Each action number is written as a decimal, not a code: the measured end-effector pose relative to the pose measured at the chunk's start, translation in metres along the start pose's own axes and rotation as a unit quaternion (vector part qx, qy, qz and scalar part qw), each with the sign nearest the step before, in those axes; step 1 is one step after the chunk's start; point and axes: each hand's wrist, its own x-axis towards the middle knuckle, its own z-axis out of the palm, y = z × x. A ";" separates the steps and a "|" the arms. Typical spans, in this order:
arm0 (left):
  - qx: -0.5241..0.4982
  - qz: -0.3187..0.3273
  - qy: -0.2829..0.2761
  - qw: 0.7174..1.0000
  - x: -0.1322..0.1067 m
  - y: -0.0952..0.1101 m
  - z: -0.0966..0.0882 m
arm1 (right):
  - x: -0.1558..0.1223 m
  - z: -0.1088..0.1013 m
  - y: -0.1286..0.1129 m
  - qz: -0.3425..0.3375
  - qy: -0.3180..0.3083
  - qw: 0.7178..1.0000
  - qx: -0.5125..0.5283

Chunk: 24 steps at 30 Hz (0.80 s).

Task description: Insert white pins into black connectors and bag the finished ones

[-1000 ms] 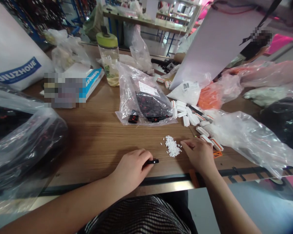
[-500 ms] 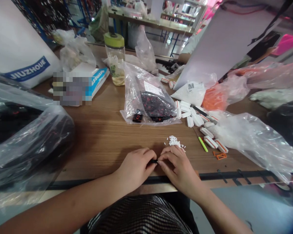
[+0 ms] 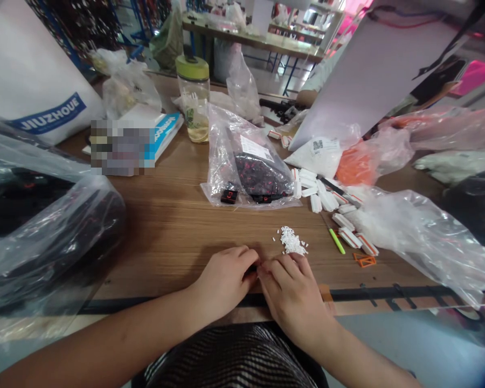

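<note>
My left hand (image 3: pixel 224 280) and my right hand (image 3: pixel 293 293) meet at the near edge of the wooden table (image 3: pixel 165 226). Their fingertips pinch together over a small black part that is almost wholly hidden between them. A little heap of tiny white pieces (image 3: pixel 291 242) lies just beyond my right hand. Further back sits a clear bag of black parts with red marks (image 3: pixel 253 172), and one loose black part (image 3: pixel 229 196) lies at its front left corner.
White and orange clips (image 3: pixel 350 233) and a green pen (image 3: pixel 336 240) lie to the right beside a big clear bag (image 3: pixel 420 237). A large bag of dark goods (image 3: pixel 44 226) fills the left. A green-lidded bottle (image 3: pixel 194 97) and a box (image 3: pixel 161 132) stand behind.
My right hand left the white heap and came left to join my left hand over the black part, which is now covered by the fingers.
</note>
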 end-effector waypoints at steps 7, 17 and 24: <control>-0.014 -0.004 0.002 1.000 0.000 -0.001 0.001 | 0.004 -0.001 0.011 0.081 0.016 0.984 0.156; -0.007 0.008 0.009 1.000 0.000 -0.002 0.001 | -0.001 -0.002 0.017 0.057 0.027 0.984 0.165; -0.018 0.008 0.007 1.000 0.000 -0.001 0.000 | 0.000 0.003 0.013 0.036 0.035 0.991 0.125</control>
